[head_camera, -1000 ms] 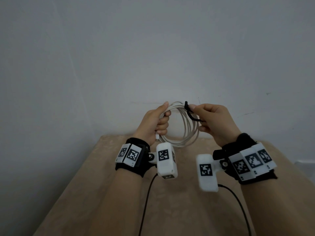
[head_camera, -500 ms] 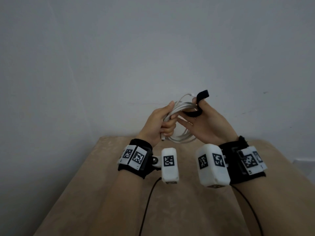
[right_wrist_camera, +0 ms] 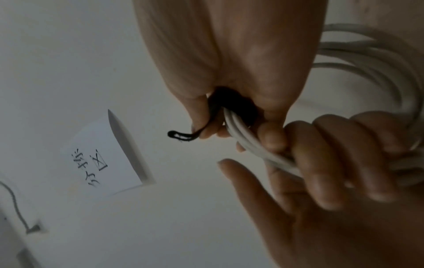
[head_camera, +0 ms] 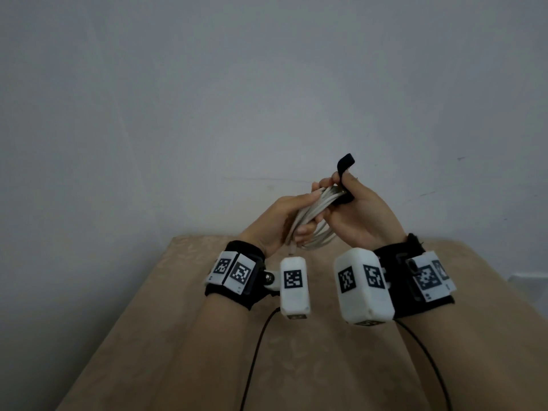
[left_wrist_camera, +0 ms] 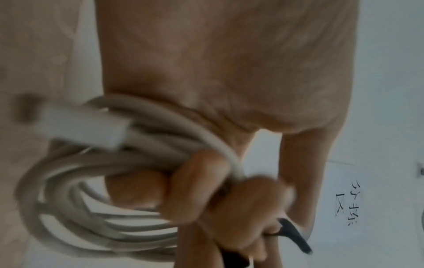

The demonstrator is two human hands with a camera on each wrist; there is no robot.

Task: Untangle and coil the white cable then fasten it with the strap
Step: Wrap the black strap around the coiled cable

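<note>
1. Both hands are up in the middle of the head view, above the far edge of a beige patterned tabletop (head_camera: 184,336), with a plain grey-white wall (head_camera: 207,99) behind.
2. The coiled white round cable (head_camera: 308,212) sits bunched between the two hands, its loops hanging toward the lower middle of the frame, clear of the table.
3. The left hand (head_camera: 281,221) has its fingers curled round the bundle of loops, thumb lying along the top of the strands. In the left wrist view the fingers (left_wrist_camera: 197,183) are wrapped tight on the bundle, and a white plug end (left_wrist_camera: 80,125) sticks out at the left of the frame, blurry.
4. The right hand (head_camera: 358,215) pinches the narrow black fabric strap (head_camera: 344,166) against the strands. The strap's free end pokes up above the fingertips, toward the upper middle of the frame.
5. The right wrist view shows the strap (right_wrist_camera: 231,103) looped under the strands with its tail (right_wrist_camera: 181,136) sticking out left, squeezed between thumb and fingertips. Can't tell if it's fastened to itself yet.
6. White marker-tagged wrist cameras (head_camera: 295,287) are strapped on both forearms, with thin black leads (head_camera: 255,351) running to the bottom of the frame.
7. A white paper note with handwriting (right_wrist_camera: 98,163) is stuck on the wall at the left of the right wrist view.
</note>
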